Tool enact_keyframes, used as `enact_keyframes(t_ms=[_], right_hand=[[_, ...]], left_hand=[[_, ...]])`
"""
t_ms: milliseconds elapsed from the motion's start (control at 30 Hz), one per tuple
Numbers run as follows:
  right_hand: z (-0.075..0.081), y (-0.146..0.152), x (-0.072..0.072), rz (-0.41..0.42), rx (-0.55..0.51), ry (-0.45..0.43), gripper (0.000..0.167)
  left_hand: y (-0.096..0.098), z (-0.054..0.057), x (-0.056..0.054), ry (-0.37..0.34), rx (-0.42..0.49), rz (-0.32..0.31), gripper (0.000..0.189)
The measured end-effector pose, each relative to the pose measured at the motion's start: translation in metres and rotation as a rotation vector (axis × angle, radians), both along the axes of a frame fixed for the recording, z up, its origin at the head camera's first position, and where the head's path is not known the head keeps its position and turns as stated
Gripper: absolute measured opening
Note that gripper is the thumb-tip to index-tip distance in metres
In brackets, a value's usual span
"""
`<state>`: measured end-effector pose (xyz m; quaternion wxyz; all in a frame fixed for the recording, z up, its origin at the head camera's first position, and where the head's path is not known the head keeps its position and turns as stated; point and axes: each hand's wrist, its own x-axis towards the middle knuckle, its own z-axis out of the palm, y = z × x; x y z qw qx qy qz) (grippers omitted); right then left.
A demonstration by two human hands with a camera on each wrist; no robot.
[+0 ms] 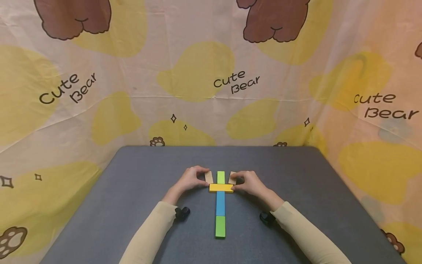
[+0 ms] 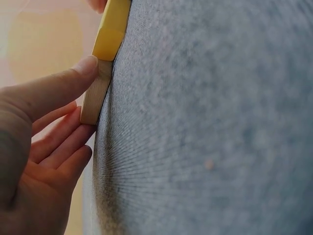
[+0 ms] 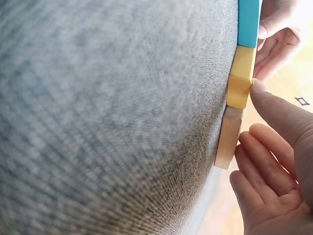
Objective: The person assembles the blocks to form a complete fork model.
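Observation:
My left hand (image 1: 190, 178) pinches a plain wooden block (image 1: 209, 177) that stands at a slant on the tabletop's left side of the row. In the left wrist view its thumb lies where that block meets the yellow block (image 2: 108, 36). My right hand (image 1: 252, 182) holds a second plain wooden block (image 1: 232, 178), its thumb at the right end of the yellow block (image 1: 221, 188). Between the wooden blocks lies a light green block (image 1: 221, 177). Below the yellow crosspiece, a blue block (image 1: 220, 203) and another green block (image 1: 220, 226) continue the line.
All the blocks lie on a grey cloth-covered table (image 1: 132, 205). A printed curtain (image 1: 197, 73) with bears and yellow patches hangs behind the table and along both sides. A dark wrist device (image 1: 182, 213) sits at each sleeve cuff.

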<state>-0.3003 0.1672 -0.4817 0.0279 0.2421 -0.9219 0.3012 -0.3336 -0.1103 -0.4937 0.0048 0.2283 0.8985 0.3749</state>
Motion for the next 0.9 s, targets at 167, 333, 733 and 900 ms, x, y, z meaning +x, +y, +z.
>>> enact_keyframes(t_ms=[167, 333, 733, 900], right_hand=[[0.0001, -0.0001, -0.0001, -0.001, 0.002, 0.0, 0.046], [0.0006, -0.001, -0.0011, -0.015, 0.001, -0.012, 0.046], [0.0007, -0.0021, -0.0013, -0.018, -0.005, -0.022, 0.046], [0.0004, -0.0023, -0.0014, -0.03, -0.001, -0.03, 0.047]], left_hand=[[0.0001, -0.0008, 0.0, -0.008, 0.013, 0.012, 0.057], [0.0003, -0.0006, 0.0002, -0.01, 0.016, 0.025, 0.057], [0.0001, 0.0006, 0.0007, 0.004, -0.01, 0.029, 0.058], [0.0002, 0.0008, 0.0006, -0.007, -0.011, 0.032, 0.058]])
